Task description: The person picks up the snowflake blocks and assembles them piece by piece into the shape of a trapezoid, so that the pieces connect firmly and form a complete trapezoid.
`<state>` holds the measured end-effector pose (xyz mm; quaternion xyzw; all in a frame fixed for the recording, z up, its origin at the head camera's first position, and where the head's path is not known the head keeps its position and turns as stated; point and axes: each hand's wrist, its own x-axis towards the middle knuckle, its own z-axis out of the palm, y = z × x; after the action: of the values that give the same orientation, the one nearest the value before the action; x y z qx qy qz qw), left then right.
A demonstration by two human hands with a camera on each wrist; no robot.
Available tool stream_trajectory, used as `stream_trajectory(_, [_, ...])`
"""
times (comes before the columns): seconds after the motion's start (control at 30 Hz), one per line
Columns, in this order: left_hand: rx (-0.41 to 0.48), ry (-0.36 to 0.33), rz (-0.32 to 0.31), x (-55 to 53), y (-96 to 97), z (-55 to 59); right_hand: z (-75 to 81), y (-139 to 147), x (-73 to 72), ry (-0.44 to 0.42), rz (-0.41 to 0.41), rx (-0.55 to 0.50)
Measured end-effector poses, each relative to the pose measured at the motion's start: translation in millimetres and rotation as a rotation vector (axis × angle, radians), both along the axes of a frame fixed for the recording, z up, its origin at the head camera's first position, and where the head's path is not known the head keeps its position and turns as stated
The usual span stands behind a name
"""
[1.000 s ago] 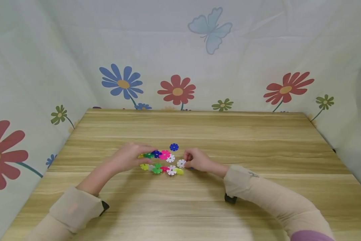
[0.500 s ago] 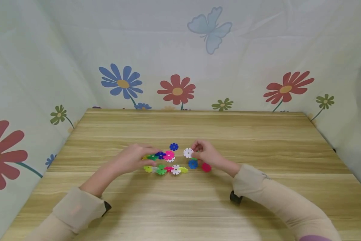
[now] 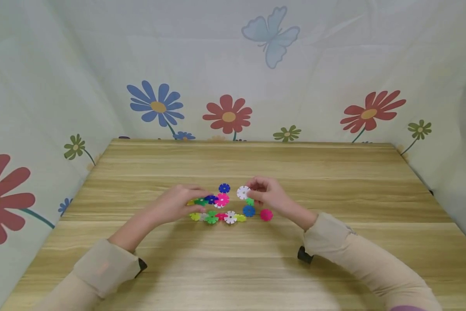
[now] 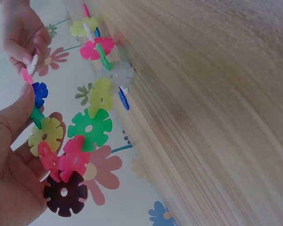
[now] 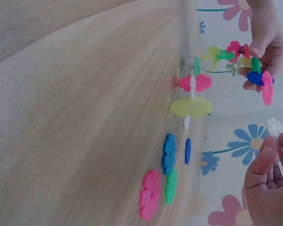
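Note:
My left hand (image 3: 178,204) pinches a curved chain of slotted plastic snowflake discs (image 4: 89,128) between thumb and fingers. In the left wrist view a dark brown disc (image 4: 54,199) hangs at the chain's lower end. Its other end has a pink disc (image 3: 222,200), which points toward my right hand. A single white snowflake disc (image 3: 243,192) is pinched by my right hand (image 3: 272,195), raised over the table. In the right wrist view a gap shows between this white disc and the pink end disc (image 5: 267,88).
Loose discs lie on the wooden table (image 3: 233,268): blue (image 3: 249,211), pink (image 3: 266,215), green (image 3: 250,201) and dark blue (image 3: 224,188). Low in the right wrist view, a large yellow disc (image 5: 191,108) is part of the row near the tabletop. A floral cloth (image 3: 201,52) surrounds the table.
My right hand has lifted the white disc up and to the right, uncovering the blue, green and pink loose discs. The left hand has shifted slightly right with the chain.

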<state>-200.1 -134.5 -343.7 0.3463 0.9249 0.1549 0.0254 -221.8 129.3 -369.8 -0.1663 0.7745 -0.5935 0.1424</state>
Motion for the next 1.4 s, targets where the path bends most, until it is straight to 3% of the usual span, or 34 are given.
stream_trajectory(0.4, [-0.012,-0.001,-0.001,-0.2,4.8,0.7,-4.4,-8,6.6,0.169,0.046,0.050])
stream_trajectory(0.87, [-0.022,-0.030,-0.014,0.5,6.7,0.5,-2.9,-15,16.0,0.213,0.023,0.047])
stream_trajectory(1.4, [0.116,-0.015,-0.109,-0.6,5.6,-8.5,-1.5,-17,22.1,0.197,0.028,0.029])
